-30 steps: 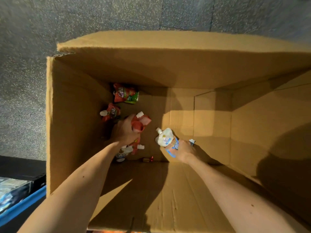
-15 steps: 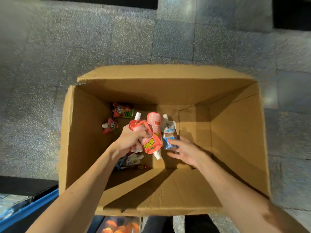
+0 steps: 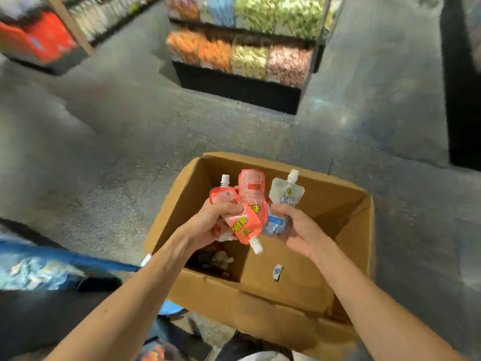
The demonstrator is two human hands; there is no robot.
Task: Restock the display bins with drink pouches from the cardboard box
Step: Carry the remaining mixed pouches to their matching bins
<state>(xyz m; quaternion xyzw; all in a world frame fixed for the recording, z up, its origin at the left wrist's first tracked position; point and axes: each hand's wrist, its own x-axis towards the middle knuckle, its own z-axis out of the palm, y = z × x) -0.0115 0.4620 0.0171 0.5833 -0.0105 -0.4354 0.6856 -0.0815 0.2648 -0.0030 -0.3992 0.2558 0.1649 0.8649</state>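
Observation:
The open cardboard box (image 3: 260, 303) stands on the grey floor below me. Above it my left hand (image 3: 208, 225) grips a bunch of red drink pouches (image 3: 247, 212) with white spouts, one spout pointing down. Beside it my right hand (image 3: 299, 230) holds a white and blue drink pouch (image 3: 283, 201) upright, spout up. A few pouches (image 3: 213, 259) lie in the box's shaded near left corner, and a small white and blue scrap (image 3: 278, 272) lies on its bottom flap.
A black display stand with bins (image 3: 242, 53) of orange, green and pink packs is ahead across the floor. Red goods on a shelf (image 3: 39, 40) are at the far left. A blue-edged bin (image 3: 39, 267) of pale packs sits at my left.
Both hands have lifted out of the box with their pouches, from its bottom to above its rim. My head has come up, so the display bins are now in sight.

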